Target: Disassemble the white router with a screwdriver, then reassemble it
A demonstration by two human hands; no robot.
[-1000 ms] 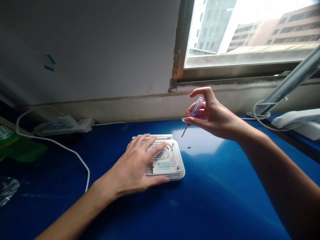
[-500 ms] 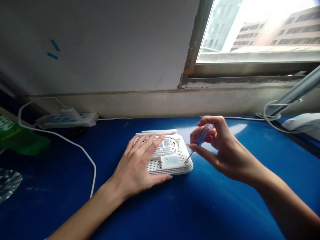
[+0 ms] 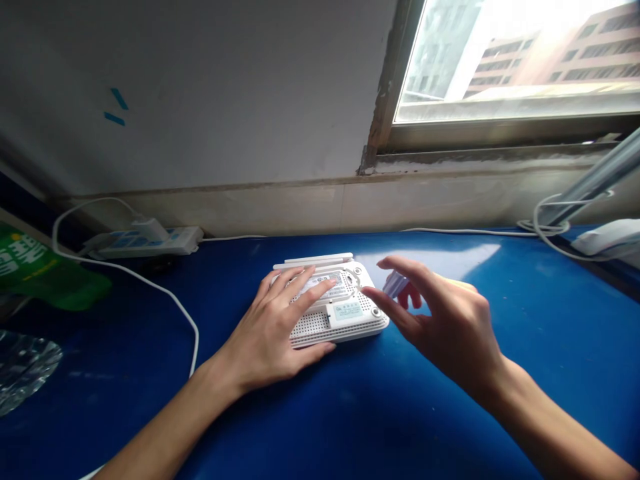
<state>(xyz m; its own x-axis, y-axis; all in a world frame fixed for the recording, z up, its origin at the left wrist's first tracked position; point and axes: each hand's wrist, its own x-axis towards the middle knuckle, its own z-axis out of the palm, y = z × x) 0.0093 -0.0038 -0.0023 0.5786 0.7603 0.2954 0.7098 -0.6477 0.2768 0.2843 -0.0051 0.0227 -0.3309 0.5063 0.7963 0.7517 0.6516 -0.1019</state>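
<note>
A white router (image 3: 310, 328) lies upside down on the blue table, its vented underside, labels and folded antennas (image 3: 320, 259) showing. My left hand (image 3: 267, 327) spans its left half, fingers spread over the top and thumb along the near edge, holding it in place. Just right of the router is my right hand (image 3: 447, 320), closed around a screwdriver (image 3: 397, 285) with a clear purplish handle. Most of the screwdriver is hidden behind the fingers, and its tip does not show. A round screw hole (image 3: 375, 312) is exposed at the router's near right corner.
At the back left, a white power strip (image 3: 185, 241) has a plug and a white cable (image 3: 170, 293) running forward. A green bottle (image 3: 50, 273) and crumpled clear plastic (image 3: 25, 370) lie at the left. A metal pole (image 3: 590, 183) with coiled cable stands at the right, below the window.
My right hand has lifted the screwdriver off the router's near right corner and turned it, so the shaft no longer shows. My left hand stays on the router. The view has shifted slightly.
</note>
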